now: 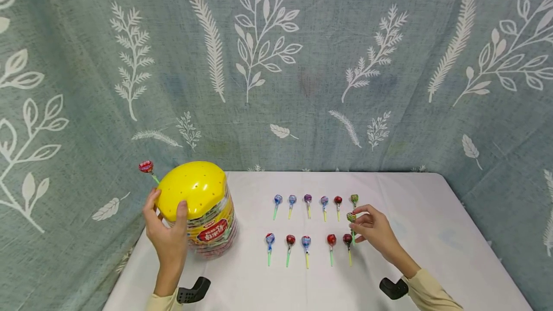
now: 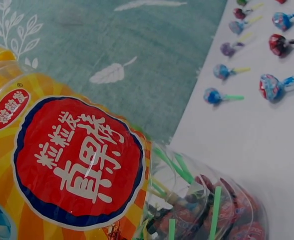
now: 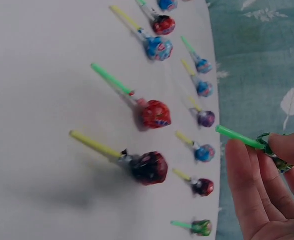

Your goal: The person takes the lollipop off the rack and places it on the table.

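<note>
On the left stands a large clear plastic jar [image 1: 213, 232] of lollipops, tilted, with a yellow lid [image 1: 192, 188] and a red-and-yellow label [image 2: 82, 160]. My left hand [image 1: 166, 234] grips it at the lid, thumb on the near side, other fingers partly hidden. A red lollipop [image 1: 146, 167] sticks up beside those fingers; whether they hold it, I cannot tell. Between thumb and fingers, my right hand [image 1: 376, 232] pinches a green-wrapped lollipop [image 3: 281, 162] by its wrapper, its green stick [image 3: 239, 137] pointing away. This hand is above the right end of two lollipop rows.
The back row runs from a blue lollipop [image 1: 278, 199] to a green one [image 1: 354, 199]. In the front row, a gap separates a blue-and-red lollipop [image 1: 306, 241] from a red one [image 1: 331, 239]. A patterned curtain [image 1: 302, 85] hangs behind the white table [image 1: 246, 292].
</note>
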Available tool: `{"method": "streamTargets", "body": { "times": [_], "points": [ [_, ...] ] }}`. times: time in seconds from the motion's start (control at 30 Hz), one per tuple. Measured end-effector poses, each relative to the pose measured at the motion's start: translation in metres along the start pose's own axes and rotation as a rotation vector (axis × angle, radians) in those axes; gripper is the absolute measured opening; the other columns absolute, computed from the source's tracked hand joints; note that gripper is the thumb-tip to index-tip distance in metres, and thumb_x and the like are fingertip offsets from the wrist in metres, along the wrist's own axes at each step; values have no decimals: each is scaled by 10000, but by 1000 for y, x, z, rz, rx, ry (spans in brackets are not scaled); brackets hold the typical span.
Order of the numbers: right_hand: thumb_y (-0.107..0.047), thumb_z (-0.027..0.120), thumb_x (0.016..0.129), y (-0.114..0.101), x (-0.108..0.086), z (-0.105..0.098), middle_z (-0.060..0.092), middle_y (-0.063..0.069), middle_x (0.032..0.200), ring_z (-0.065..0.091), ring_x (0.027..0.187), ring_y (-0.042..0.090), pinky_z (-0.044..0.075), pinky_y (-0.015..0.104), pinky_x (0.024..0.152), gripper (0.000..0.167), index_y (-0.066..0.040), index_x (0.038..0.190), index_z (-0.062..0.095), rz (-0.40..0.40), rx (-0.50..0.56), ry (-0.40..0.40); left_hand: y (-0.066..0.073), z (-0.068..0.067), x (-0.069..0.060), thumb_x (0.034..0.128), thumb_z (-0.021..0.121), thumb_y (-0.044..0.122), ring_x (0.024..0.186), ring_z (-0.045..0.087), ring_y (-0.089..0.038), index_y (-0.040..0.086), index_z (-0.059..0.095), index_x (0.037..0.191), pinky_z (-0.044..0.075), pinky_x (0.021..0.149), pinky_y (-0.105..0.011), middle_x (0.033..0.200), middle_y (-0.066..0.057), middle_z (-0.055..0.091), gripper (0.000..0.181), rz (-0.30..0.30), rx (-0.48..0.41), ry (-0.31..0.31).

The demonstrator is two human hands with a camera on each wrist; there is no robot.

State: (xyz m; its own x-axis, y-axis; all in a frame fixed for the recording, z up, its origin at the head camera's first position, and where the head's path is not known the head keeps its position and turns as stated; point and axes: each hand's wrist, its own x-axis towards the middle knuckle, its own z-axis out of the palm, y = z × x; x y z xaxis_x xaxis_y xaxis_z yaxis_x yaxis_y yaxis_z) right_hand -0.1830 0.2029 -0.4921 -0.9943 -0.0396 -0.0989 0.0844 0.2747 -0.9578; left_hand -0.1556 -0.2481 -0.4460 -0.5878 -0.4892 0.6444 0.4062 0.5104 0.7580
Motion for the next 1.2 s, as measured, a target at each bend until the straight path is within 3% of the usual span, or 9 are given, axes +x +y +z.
{"method": "streamTargets", "body": {
  "times": [0.5, 0.83, 1.2],
  "points": [
    [39, 686, 797, 31, -3, -7, 583, 121, 806, 641, 672, 269, 536, 373, 537, 340, 9, 1100, 536, 88, -66, 56, -1, -1, 0, 826, 624, 188, 1287, 388, -205, 174, 414, 1400, 307, 958, -264, 1460, 14, 379, 612, 13, -3, 33],
    [39, 705, 764, 60, -6, -7, 570, 93, 760, 590, 559, 207, 516, 330, 488, 335, 34, 1063, 554, 151, -199, 87, -3, 4, -1, 820, 611, 164, 1264, 411, -183, -2, 420, 1361, 300, 928, -242, 1442, -126, 395, 597, 15, 0, 56],
    [6, 718, 752, 63, -6, -5, 543, 84, 722, 561, 485, 184, 487, 321, 450, 357, 34, 1057, 536, 165, -308, 94, -4, 6, -2, 810, 610, 190, 1258, 414, -181, 120, 449, 1367, 298, 923, -266, 1429, -33, 425, 584, 35, -5, 84]
  ]
}}
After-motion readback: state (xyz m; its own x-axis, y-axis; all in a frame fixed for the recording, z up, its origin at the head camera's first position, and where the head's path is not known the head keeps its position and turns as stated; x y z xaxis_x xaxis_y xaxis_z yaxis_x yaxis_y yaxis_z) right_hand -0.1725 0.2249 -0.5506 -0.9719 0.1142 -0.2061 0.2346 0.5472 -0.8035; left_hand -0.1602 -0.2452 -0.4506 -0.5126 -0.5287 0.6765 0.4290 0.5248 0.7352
